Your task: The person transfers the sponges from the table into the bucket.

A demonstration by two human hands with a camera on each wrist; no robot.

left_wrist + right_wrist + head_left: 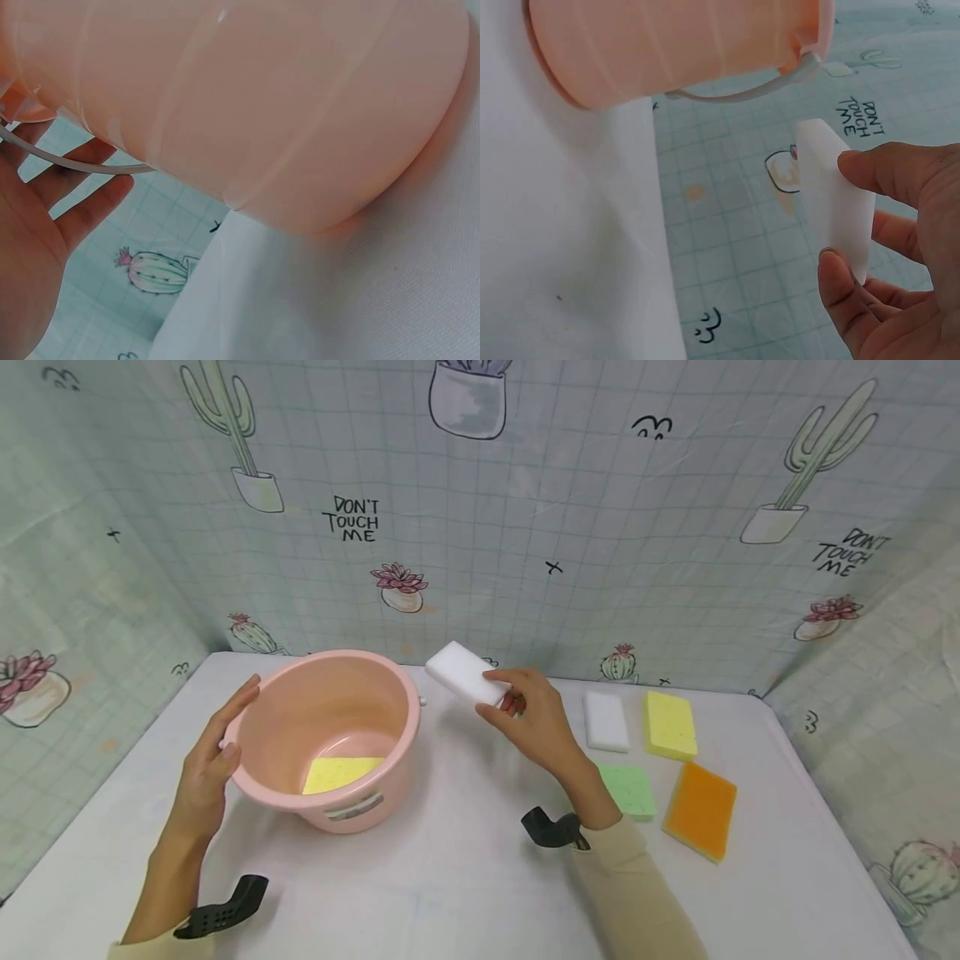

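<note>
Pinching a white sponge [459,672] by its lower right end, the right grip [534,718] sits near the middle of the head view, thumb on one side and fingers on the other. That sponge is tilted and held clear of the desk [450,885], just right of a pink bucket [322,693] and apart from it. In the right wrist view it stands at right of centre, between thumb and fingertips, with the bucket across the top of the frame.

At left in the head view, the left grip [210,770] is spread against the bucket's outer left side, thumb at the rim. In the left wrist view its fingers lie apart at the left edge, and a thin grey handle [86,166] crosses them.

The bucket stands upright left of centre, and a yellow sponge [339,773] lies on its bottom. Right of centre on the desk are a second white sponge [606,722], with a second yellow sponge [670,725] beside it, then a green sponge [628,791] partly hidden by the right arm, and an orange sponge [701,812] at lower right. Behind everything hangs a pale checked cloth [480,518] printed with potted cacti.
</note>
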